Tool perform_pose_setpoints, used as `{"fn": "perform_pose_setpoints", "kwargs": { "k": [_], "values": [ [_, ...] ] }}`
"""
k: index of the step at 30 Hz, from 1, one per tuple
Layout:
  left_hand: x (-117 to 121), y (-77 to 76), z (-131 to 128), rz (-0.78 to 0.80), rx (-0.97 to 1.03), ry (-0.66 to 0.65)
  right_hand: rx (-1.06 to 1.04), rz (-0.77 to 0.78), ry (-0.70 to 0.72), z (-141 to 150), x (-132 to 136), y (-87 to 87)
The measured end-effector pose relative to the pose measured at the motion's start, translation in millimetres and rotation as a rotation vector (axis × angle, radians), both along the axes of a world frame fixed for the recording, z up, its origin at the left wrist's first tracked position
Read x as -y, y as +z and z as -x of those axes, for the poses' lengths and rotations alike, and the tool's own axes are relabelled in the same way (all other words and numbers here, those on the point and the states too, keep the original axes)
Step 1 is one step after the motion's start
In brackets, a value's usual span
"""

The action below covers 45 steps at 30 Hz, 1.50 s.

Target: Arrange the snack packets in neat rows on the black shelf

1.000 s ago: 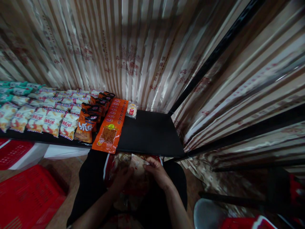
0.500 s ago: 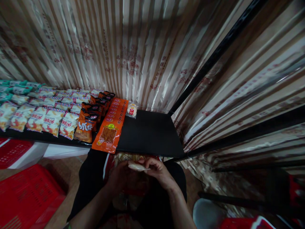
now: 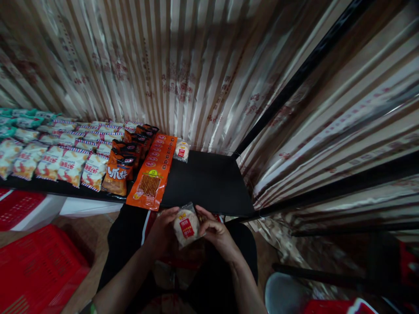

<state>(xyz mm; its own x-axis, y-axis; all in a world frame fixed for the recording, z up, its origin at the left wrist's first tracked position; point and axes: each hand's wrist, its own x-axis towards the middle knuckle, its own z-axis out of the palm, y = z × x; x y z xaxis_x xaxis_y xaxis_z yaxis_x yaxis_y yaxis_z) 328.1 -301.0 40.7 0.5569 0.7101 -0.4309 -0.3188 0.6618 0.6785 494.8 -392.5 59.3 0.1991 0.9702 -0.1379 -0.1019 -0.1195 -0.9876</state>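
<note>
Over my lap, just in front of the shelf edge, I hold a round, pale rice cracker packet (image 3: 186, 227) in a clear wrapper with a red label facing up. My left hand (image 3: 161, 235) closes on its left edge, while my right hand (image 3: 214, 231) pinches the right edge between thumb and fingers. Below the hands, a red and white bag (image 3: 148, 222) lies on my lap, mostly hidden. A similar cracker packet (image 3: 182, 151) rests at the back of the black shelf (image 3: 209, 183), beside a long orange snack packet (image 3: 151, 174).
Left of the orange packet stand brown-orange snack bags (image 3: 117, 174), then rows of white bags (image 3: 93, 171) and green bags (image 3: 29, 122). A black rail (image 3: 294, 83) slants upward at right. A red crate (image 3: 39, 270) sits lower left. Striped curtain (image 3: 196, 65) hangs behind.
The cracker packet in my hands has turned from blank side to edge-on, and now its red label shows. Both hands have risen slightly toward the shelf.
</note>
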Motion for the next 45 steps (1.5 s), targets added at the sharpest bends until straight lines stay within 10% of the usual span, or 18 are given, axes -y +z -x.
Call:
{"fn": "perform_pose_setpoints", "kwargs": {
  "k": [7, 19, 27, 45],
  "values": [
    [-6, 3.6, -1, 0.078, 0.032, 0.024, -0.11, 0.084, -0.107, 5, -4, -4.2],
    [-14, 14.6, -5, -0.278, -0.29, -0.035, -0.278, -0.005, -0.042, 9, 1, -4.3],
    [-24, 10.7, -15, -0.255, -0.336, -0.052, -0.169, 0.076, -0.117, 15, -18, -31.4],
    [-41, 4.4, -26, -0.495, -0.552, -0.048, -0.195, 0.113, -0.434, 1, -44, -17.9]
  ]
}}
